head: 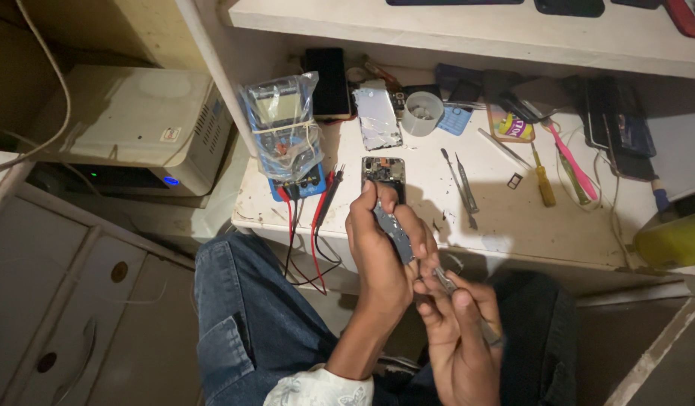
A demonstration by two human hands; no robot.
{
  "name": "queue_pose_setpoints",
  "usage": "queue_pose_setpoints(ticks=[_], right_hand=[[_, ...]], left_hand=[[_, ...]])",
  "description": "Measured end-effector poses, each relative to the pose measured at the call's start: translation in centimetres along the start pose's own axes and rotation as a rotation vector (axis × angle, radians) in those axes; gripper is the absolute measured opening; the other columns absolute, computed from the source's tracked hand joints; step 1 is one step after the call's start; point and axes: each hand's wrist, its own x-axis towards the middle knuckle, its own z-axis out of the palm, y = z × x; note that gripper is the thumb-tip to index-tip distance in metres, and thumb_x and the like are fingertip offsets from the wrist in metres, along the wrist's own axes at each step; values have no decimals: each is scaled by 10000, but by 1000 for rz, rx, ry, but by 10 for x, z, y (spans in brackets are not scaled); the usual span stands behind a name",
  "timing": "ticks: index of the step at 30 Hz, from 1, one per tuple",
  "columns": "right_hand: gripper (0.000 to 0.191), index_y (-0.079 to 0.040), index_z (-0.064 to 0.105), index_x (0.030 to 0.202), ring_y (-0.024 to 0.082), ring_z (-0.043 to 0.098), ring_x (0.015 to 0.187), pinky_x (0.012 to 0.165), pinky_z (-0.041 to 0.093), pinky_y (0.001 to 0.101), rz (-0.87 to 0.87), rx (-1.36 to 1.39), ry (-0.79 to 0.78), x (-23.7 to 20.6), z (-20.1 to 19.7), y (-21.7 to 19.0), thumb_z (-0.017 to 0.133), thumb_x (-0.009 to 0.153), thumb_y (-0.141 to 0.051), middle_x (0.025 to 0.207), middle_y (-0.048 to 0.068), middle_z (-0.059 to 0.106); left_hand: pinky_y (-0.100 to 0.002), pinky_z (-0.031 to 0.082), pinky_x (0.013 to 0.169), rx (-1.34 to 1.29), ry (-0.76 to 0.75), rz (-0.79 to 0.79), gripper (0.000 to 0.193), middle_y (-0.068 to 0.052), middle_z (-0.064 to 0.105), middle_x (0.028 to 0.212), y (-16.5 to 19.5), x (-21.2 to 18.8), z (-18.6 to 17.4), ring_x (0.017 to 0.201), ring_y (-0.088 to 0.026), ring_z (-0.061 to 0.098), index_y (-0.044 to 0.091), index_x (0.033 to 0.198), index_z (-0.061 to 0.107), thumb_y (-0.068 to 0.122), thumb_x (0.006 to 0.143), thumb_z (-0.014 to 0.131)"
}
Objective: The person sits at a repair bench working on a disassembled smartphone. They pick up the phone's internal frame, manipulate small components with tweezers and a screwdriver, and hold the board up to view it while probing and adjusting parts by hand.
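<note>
Right hand (pixel 456 331) low in frame, wrist cut off by the bottom edge; fingers closed on a thin metal tool (pixel 444 280), tip touching the part above. Most of the tool is hidden in the fist, so its kind is unclear. Left hand (pixel 381 256) above the lap, fingers wrapped tight round a small grey part (pixel 394 229), maybe a phone frame piece; palm hides its lower half. Jeans (pixel 242 316) below, dim and blurred.

Just beyond the hands, on the bench (pixel 505 225), an opened phone (pixel 383 174) lies flat, its near end covered by the left fingertips. Left of it a multimeter (pixel 285 135) in a plastic bag, display hard to read, red and black leads (pixel 314 225) hanging off the edge. Right of the phone, tweezers (pixel 466 184), then a yellow screwdriver (pixel 543 184) and a pink tool (pixel 569 162). Further back a cracked panel (pixel 377 116), a white cup (pixel 423 113), a dark phone (pixel 327 83). Far right clutter in shadow, unreadable. A yellow object (pixel 675 239) is cut off at the right edge. A white box (pixel 137 120) sits left.
</note>
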Motion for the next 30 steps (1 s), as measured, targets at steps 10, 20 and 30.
queue_pose_setpoints(ticks=[10,20,30], right_hand=[[250,33,608,1232,286,626,1058,881,488,367,117,146,-1,6,-6,5,534,1068,-141,1174,190,677],[248,32,578,1248,337,672,1121,940,528,415,-1,-15,-13,4,-5,-1,531,1070,-133,1161,231,696],[263,42,573,1269,337,678,1135,944,534,415,-38,-49,-33,4,-2,2,520,1078,-131,1195,240,693]], left_hand=[[-352,372,316,147,84,66,392,-136,452,464,1,0,1,369,-262,486,98,912,383,451,1076,337],[-383,476,420,122,102,11,382,-165,519,520,-1,4,-3,462,-284,569,98,919,389,445,1067,328],[-346,385,341,112,85,26,377,-144,487,475,-1,5,-3,399,-275,524,112,905,385,445,1073,328]])
